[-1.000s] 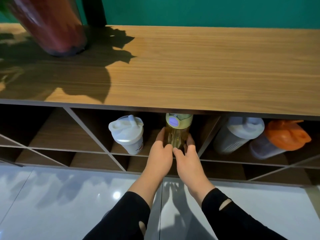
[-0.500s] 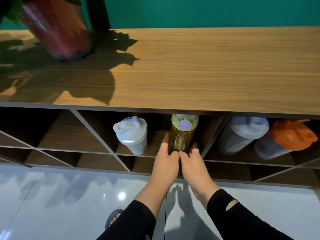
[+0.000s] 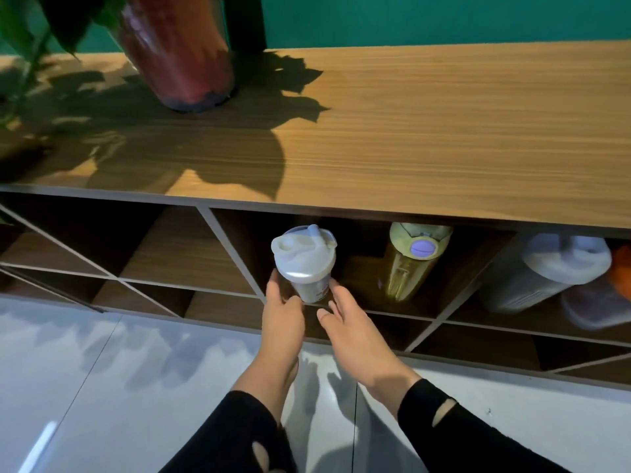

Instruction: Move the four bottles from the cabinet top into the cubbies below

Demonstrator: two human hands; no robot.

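A white shaker bottle (image 3: 304, 256) stands in the middle cubby under the wooden cabinet top (image 3: 444, 131). My left hand (image 3: 281, 314) curls around its lower left side. My right hand (image 3: 353, 331) has its fingers spread, with the fingertips against the bottle's lower right side. In the same cubby, to the right, a yellow bottle (image 3: 409, 268) with a purple button leans free of both hands. One cubby further right holds a clear bottle with a pale lid (image 3: 549, 268) and an orange-lidded bottle (image 3: 622, 271) cut off by the frame edge.
A red vase (image 3: 177, 52) with green leaves (image 3: 30, 25) stands at the back left of the cabinet top. Diagonal dividers (image 3: 232, 254) split the cubbies. A glossy white tiled floor (image 3: 102, 387) lies below, with a teal wall behind.
Both hands let go of the yellow bottle and moved left to the white shaker bottle. The view has shifted closer and to the right.
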